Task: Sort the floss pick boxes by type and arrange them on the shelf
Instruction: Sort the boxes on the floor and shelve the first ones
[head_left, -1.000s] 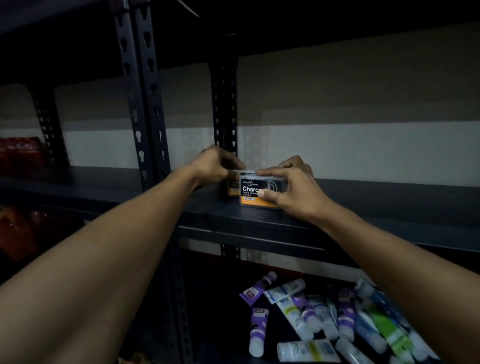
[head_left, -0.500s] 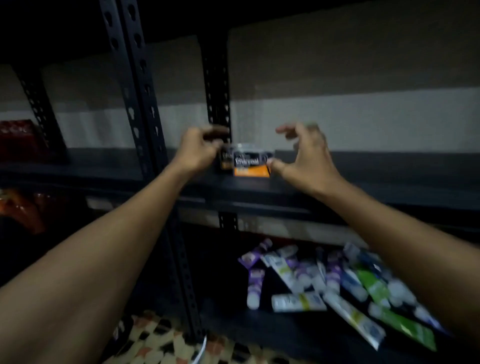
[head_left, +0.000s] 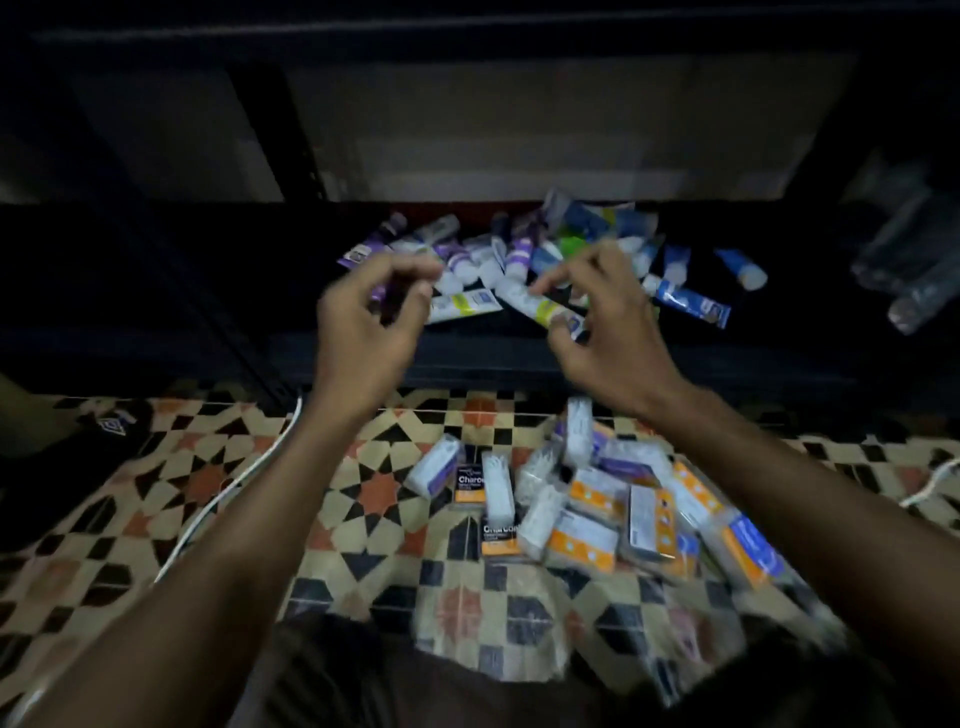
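The patterned tile floor (head_left: 363, 493) fills the lower half of the view, a mosaic of cream, black and orange. Above it runs the bottom shelf (head_left: 519, 358) of a dark metal rack, deep in shadow. On the floor just in front of the shelf, right of centre, lies the loose pile of floss pick boxes (head_left: 587, 504): mostly white-and-orange ones jumbled at angles, some with blue or purple labels, and at its left edge two black charcoal boxes (head_left: 470, 486), one nearer than the other. None of them is on the shelf in view.

A heap of tubes (head_left: 519, 254) is scattered across the shelf, and some clear plastic bottles (head_left: 904, 260) lie at its far right.

Both arms reach forward. The left hand (head_left: 363, 317) and the right hand (head_left: 602, 322) hang in the air above the shelf edge, near each other but apart, fingers loosely curled and holding nothing; both are blurred.

A thin white cable (head_left: 228, 488) trails over the tiles at the left.
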